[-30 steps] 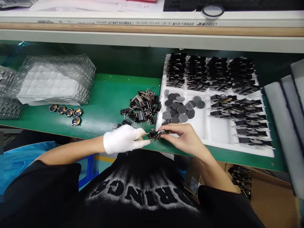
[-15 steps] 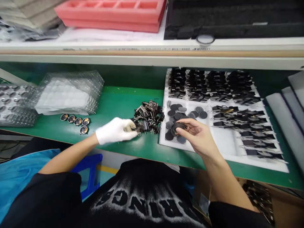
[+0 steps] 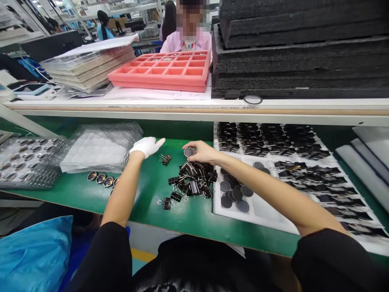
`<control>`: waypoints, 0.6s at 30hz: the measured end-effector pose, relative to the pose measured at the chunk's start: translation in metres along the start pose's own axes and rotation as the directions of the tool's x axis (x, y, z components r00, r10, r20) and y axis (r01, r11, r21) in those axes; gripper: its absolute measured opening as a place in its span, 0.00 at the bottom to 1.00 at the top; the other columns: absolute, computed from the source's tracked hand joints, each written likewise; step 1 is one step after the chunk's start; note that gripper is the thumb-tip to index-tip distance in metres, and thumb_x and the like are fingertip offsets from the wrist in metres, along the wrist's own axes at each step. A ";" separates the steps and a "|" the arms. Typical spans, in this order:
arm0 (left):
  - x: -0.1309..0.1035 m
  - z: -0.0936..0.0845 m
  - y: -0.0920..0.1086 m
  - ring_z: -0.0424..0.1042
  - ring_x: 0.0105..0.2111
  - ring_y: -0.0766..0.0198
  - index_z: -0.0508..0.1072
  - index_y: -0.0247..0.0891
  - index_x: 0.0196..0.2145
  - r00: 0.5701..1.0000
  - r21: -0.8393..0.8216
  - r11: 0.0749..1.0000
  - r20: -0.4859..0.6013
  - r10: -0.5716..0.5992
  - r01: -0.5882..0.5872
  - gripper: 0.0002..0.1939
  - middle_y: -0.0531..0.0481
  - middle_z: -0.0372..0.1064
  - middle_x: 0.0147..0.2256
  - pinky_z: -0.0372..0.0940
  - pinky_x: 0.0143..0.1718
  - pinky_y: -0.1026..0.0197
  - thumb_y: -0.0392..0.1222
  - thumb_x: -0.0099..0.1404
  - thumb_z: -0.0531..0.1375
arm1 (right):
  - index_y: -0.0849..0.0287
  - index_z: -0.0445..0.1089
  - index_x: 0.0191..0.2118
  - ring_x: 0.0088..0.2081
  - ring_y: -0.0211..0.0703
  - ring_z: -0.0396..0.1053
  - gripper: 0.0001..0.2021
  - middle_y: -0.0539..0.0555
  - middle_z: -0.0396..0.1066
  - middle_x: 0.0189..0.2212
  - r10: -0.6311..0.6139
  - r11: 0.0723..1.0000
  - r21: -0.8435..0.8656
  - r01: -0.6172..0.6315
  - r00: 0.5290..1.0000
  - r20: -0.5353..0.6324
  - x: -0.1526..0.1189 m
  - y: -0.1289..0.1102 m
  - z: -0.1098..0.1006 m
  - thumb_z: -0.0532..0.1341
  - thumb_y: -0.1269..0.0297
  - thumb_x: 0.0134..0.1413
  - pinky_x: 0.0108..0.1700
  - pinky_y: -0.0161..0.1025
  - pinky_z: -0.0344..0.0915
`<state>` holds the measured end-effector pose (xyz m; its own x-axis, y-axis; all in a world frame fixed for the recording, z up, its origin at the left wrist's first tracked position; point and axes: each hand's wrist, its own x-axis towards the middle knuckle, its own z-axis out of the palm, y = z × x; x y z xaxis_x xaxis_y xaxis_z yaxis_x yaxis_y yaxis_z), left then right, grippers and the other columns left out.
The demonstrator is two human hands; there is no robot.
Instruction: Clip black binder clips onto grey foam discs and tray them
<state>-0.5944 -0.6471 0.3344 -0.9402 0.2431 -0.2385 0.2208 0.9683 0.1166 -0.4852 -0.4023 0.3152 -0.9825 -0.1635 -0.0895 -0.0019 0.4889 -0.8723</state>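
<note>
Round disc (image 3: pixel 189 152): grey face, pale rim; centre of frame, just past the far edge of the clip pile (image 3: pixel 193 182).
Right hand (image 3: pixel 203 152): bare; grip closed, thumb and fingers pinching the disc at its edge.
Left hand (image 3: pixel 146 147): white-gloved, left of centre; grip loosely open, fingers pointing right, nothing seen in it. Beside the clear trays (image 3: pixel 129 129); contact cannot be told.
Loose clip (image 3: pixel 165 159): apart from the pile, on the green surface (image 3: pixel 182 221), between the hands.
White tray (image 3: pixel 264 209): right of frame, beside the pile; loose discs (image 3: pixel 235 192) in its left part, clips in rows (image 3: pixel 267 138) above and right.
Glossy rounds (image 3: pixel 100 179): short row, left of frame, partly behind the left forearm.
</note>
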 end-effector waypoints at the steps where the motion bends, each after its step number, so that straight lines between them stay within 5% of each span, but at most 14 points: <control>1: 0.003 0.002 0.007 0.80 0.42 0.44 0.78 0.38 0.41 0.992 -0.011 1.000 -0.122 0.013 -0.014 0.39 0.34 0.81 0.40 0.69 0.43 0.52 0.72 0.72 0.41 | 0.62 0.79 0.52 0.43 0.45 0.78 0.24 0.57 0.81 0.46 -0.010 0.987 -0.159 0.012 1.000 0.018 0.013 -0.001 0.001 0.70 0.77 0.45 0.46 0.38 0.73; 3: 0.007 0.015 0.020 0.79 0.48 0.45 0.78 0.39 0.46 0.959 -0.021 0.995 -0.271 0.084 -0.093 0.35 0.35 0.81 0.44 0.68 0.46 0.54 0.66 0.76 0.40 | 0.61 0.79 0.51 0.50 0.49 0.77 0.23 0.59 0.80 0.51 -0.034 0.914 -0.403 0.054 0.998 0.057 0.035 -0.004 0.005 0.71 0.76 0.46 0.53 0.40 0.72; 7: 0.007 0.055 0.035 0.80 0.47 0.47 0.78 0.39 0.43 0.953 0.032 0.979 -0.224 0.205 -0.203 0.29 0.37 0.81 0.42 0.68 0.48 0.54 0.60 0.77 0.45 | 0.60 0.80 0.51 0.54 0.54 0.76 0.23 0.62 0.78 0.52 -0.045 0.831 -0.545 0.111 0.990 0.133 0.061 -0.006 0.012 0.72 0.72 0.45 0.57 0.42 0.70; 10: 0.006 0.074 0.034 0.81 0.46 0.45 0.77 0.36 0.45 0.964 -0.058 0.998 -0.266 0.011 -0.028 0.29 0.34 0.81 0.41 0.68 0.48 0.52 0.56 0.79 0.42 | 0.59 0.79 0.51 0.54 0.54 0.76 0.22 0.61 0.78 0.52 -0.039 0.800 -0.583 0.142 0.982 0.185 0.071 -0.004 0.015 0.72 0.69 0.46 0.56 0.42 0.70; 13: 0.012 0.078 0.032 0.80 0.47 0.44 0.76 0.34 0.48 0.919 -0.281 0.945 -0.304 -0.251 0.166 0.30 0.32 0.80 0.43 0.68 0.48 0.50 0.53 0.80 0.38 | 0.58 0.79 0.51 0.53 0.53 0.76 0.21 0.60 0.78 0.52 -0.031 0.782 -0.599 0.169 0.972 0.234 0.079 -0.002 0.018 0.72 0.68 0.49 0.55 0.41 0.70; 18: 0.016 0.071 0.032 0.78 0.50 0.45 0.74 0.35 0.50 0.843 -0.560 0.786 -0.266 -0.468 0.260 0.31 0.31 0.79 0.47 0.68 0.50 0.50 0.52 0.80 0.36 | 0.57 0.78 0.52 0.52 0.53 0.75 0.20 0.59 0.78 0.51 -0.029 0.758 -0.618 0.208 0.957 0.288 0.087 0.001 0.026 0.72 0.65 0.51 0.53 0.41 0.70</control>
<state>-0.5840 -0.6080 0.2657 -0.9646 -0.2637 0.0005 -0.2164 0.7928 0.5698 -0.5655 -0.4385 0.2945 -0.8869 -0.4170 -0.1989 -0.3212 0.8659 -0.3835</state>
